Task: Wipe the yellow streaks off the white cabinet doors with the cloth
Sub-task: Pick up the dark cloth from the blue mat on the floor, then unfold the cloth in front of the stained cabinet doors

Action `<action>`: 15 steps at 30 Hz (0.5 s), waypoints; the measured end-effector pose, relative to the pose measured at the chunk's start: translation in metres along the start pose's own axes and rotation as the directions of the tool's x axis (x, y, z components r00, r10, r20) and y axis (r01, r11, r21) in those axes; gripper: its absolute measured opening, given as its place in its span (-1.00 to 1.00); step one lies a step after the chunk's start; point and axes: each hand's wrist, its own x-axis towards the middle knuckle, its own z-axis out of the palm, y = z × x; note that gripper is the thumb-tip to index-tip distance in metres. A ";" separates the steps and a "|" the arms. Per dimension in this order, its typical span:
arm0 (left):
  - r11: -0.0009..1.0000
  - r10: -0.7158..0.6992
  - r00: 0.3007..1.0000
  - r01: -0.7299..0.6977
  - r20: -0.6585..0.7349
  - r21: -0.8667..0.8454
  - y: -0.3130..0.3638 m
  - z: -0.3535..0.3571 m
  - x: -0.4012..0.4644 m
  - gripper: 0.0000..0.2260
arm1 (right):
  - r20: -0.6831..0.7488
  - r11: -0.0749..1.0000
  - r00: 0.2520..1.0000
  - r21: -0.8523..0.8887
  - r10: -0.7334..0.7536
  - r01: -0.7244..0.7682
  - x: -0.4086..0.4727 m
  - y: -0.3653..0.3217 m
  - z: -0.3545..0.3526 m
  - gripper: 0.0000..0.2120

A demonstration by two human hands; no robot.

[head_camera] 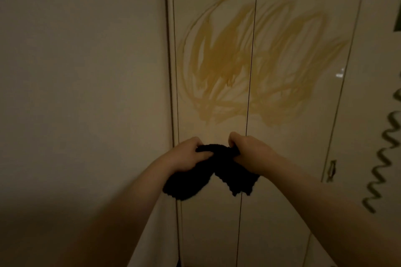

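Note:
Broad yellow streaks (256,58) smear across two white cabinet doors (212,212), spanning the vertical seam between them. Below the streaks, a dark fluffy cloth (219,171) is held in front of the doors by both hands. My left hand (191,154) grips its left part and my right hand (251,154) grips its right part. The two ends of the cloth hang down below my fists. The cloth is apart from the streaked area.
A plain wall (82,71) stands to the left of the cabinet. A third door (368,115) on the right carries a small metal handle (331,170) and a dark wavy line (384,154). The room is dim.

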 end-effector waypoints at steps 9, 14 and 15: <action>0.996 -0.042 0.983 0.027 0.179 0.082 0.038 -0.028 0.071 -0.64 | 0.265 0.998 0.963 -0.012 -0.049 0.054 0.043 0.061 -0.019 -0.72; 0.989 -0.025 0.959 -0.017 0.281 0.144 0.066 -0.035 0.117 -0.74 | 0.487 0.999 0.873 0.041 -0.035 0.017 0.064 0.101 -0.035 -0.72; 0.995 -0.022 0.954 -0.009 0.300 0.100 0.072 -0.035 0.126 -0.72 | 0.513 0.996 0.857 0.084 -0.045 0.003 0.069 0.109 -0.038 -0.70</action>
